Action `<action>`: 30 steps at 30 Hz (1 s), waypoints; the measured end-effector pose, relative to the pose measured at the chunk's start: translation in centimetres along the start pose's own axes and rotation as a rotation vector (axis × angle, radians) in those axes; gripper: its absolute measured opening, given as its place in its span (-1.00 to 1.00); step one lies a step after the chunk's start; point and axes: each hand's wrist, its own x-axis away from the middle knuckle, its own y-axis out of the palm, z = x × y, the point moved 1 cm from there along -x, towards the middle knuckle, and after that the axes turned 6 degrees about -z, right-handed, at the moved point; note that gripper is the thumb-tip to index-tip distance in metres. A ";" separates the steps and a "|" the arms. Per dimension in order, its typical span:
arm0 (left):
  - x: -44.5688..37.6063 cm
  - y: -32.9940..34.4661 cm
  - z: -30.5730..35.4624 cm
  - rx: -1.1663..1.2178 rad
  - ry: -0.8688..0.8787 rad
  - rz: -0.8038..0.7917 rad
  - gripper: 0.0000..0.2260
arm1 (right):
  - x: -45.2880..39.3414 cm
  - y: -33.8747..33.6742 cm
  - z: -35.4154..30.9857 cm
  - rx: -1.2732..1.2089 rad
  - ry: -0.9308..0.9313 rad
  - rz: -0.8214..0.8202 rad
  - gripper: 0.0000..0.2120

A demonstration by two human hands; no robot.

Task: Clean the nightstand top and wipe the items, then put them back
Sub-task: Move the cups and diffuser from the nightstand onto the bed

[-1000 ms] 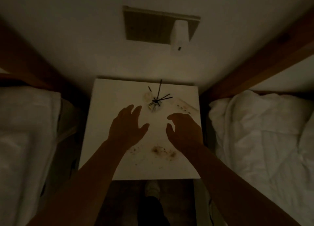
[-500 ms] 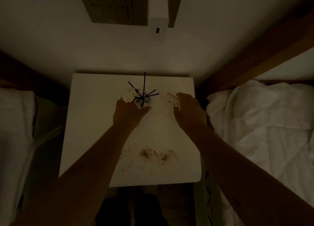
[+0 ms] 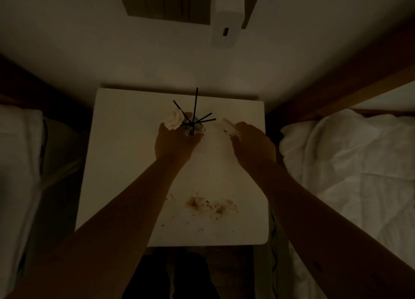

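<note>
A white nightstand top [image 3: 125, 164] fills the middle of the dim head view. Near its back stands a small glass reed diffuser [image 3: 195, 128] with black sticks fanning upward and a white flower [image 3: 173, 119] on its left. My left hand [image 3: 176, 140] wraps around the diffuser's base. To the right lies a flat white object [image 3: 224, 124] like a remote; my right hand [image 3: 252, 143] covers its near end with curled fingers. Brown crumbs and stains [image 3: 208, 205] are smeared over the front part of the top.
Beds with white bedding flank the nightstand, one on the left [image 3: 20, 155] and one on the right [image 3: 350, 164]. A wall panel [image 3: 166, 4] with a white charger [image 3: 226, 29] plugged in hangs above. My legs and the dark floor show below the front edge.
Both hands moved from hovering over the middle of the top to the back; the left closed around the diffuser and the right came down onto the white object.
</note>
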 end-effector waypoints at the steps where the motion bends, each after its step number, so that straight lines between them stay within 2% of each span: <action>1: 0.2 -0.4 -0.3 0.010 -0.008 0.008 -0.48 | -0.1 0.1 -0.3 0.003 -0.019 -0.007 -0.82; 7: 2.6 -3.8 -3.5 0.100 -0.053 0.072 -0.51 | 0.0 0.4 -4.3 0.025 -0.091 -0.032 -0.81; 12: 5.5 -8.2 -7.6 0.177 -0.151 0.145 -0.49 | 0.6 0.9 -10.7 0.092 -0.253 -0.056 -0.76; 15: 7.6 -11.4 -10.2 0.246 -0.165 0.215 -0.51 | 1.3 1.7 -15.6 0.142 -0.371 -0.046 -0.76; 18: 10.3 -14.8 -13.6 0.281 -0.301 0.275 -0.46 | 2.1 2.7 -21.2 0.181 -0.497 -0.058 -0.76; 23: 17.4 -21.0 -20.7 0.392 -0.420 0.483 -0.55 | 5.7 4.6 -32.0 0.187 -0.723 -0.119 -0.76; 25: 18.8 -22.2 -21.8 0.384 -0.453 0.513 -0.52 | 6.2 4.4 -34.2 0.154 -0.733 -0.116 -0.78; 27: 22.3 -24.1 -25.3 0.397 -0.536 0.600 -0.50 | 8.0 6.0 -38.9 0.158 -0.835 -0.148 -0.85; 30: 26.4 -25.7 -29.9 0.443 -0.600 0.713 -0.50 | 10.9 8.4 -45.3 0.177 -1.000 -0.240 -0.83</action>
